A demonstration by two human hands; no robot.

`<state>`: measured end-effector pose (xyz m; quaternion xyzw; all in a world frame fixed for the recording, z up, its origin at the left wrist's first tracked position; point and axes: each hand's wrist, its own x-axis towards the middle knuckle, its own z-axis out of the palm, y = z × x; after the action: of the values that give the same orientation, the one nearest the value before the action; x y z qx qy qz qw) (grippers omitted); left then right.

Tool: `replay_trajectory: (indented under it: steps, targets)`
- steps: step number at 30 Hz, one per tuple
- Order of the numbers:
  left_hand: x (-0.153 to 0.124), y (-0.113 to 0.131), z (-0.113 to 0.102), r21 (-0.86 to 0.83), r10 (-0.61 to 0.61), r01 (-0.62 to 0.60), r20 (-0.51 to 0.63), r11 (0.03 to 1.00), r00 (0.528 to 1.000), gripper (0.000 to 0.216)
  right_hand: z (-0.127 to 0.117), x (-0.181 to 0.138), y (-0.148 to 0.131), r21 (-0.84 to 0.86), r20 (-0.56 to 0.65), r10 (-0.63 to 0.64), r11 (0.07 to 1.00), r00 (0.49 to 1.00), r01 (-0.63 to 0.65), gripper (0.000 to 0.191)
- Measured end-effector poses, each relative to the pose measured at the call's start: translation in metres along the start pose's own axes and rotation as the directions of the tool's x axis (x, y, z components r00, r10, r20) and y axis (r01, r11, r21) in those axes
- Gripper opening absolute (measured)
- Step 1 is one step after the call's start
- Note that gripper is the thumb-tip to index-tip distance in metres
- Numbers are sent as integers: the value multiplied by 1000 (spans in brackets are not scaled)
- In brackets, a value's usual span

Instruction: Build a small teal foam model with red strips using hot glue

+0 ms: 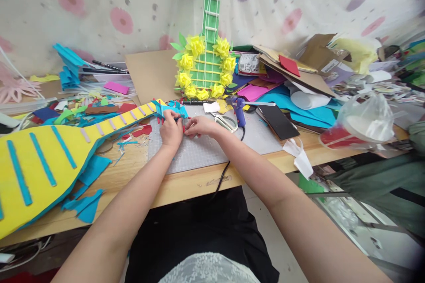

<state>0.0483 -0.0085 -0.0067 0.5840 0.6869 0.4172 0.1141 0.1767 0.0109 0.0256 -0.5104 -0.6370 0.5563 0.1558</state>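
A yellow craft guitar (40,152) with blue and pale strips lies along the left of the table, its neck reaching toward the middle. At the neck's end is a blue headstock (177,110) with small red pegs sticking out. My left hand (171,129) is closed on this headstock, fingers curled over its near side. My right hand (202,126) is at the headstock's right end, fingertips pinched together beside a small red piece; what they hold is too small to make out. Scissors (225,121) and a purple glue gun (239,111) lie just right of my hands.
A green craft guitar (210,68) ringed with yellow flowers stands upright behind. A grey cutting mat (199,154) lies under my hands. To the right are a phone (279,120), blue sheets (312,112) and a bagged red cup (340,136). The glue gun's cord (223,174) hangs over the table edge.
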Motion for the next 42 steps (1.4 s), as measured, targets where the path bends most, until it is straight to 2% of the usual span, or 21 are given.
replay_trajectory:
  steps: [3, 7, 12, 17, 25, 30, 32, 34, 36, 39, 42]
  targets:
    - [1, -3, 0, -60, 6, -6, 3, 998, 1000, 27, 3, 5, 2, -10, -6, -6, 1000, 1000, 6, 10]
    - [2, -3, -1, -71, -2, 2, 3, 998, 1000, 29, 4, 6, 1, -30, 45, -25, 999, 999, 26, 11]
    - [-1, 1, -3, -26, -26, 27, 30, 999, 999, 28, 2, 7, -2, -9, -37, 14, 1000, 999, -15, 16]
    - [-2, 3, -4, 38, -23, 21, 44, 999, 999, 25, 1, 6, -10, -34, -59, 29, 999, 998, -31, 17]
    - [-2, 2, -4, 31, 2, -3, 35, 1000, 999, 22, 3, 3, -22, -134, -116, 33, 990, 993, -49, 18]
    - [-2, 3, -5, 27, 2, -3, 29, 1000, 1000, 22, -9, 0, -19, -239, -142, -11, 971, 990, -23, 14]
    - [-2, 3, -5, 23, 2, -2, 35, 1000, 999, 22, -16, 0, -16, -360, -211, -42, 932, 977, -38, 11]
    - [-2, 3, -5, 17, 5, -6, 41, 1000, 999, 24, -23, 1, -11, -514, -331, -107, 854, 938, -84, 10]
    - [-2, 3, -4, 13, 15, -16, 42, 1000, 999, 25, -26, 4, -5, -637, -401, -190, 761, 896, -124, 21]
    - [-2, 1, -4, 4, 44, -44, 46, 999, 998, 28, -25, 9, 0, -747, -352, -263, 657, 898, -100, 30]
    - [-4, 0, -5, 1, 68, -68, 56, 998, 996, 32, -22, 11, -4, -818, -286, -252, 567, 925, -98, 29]
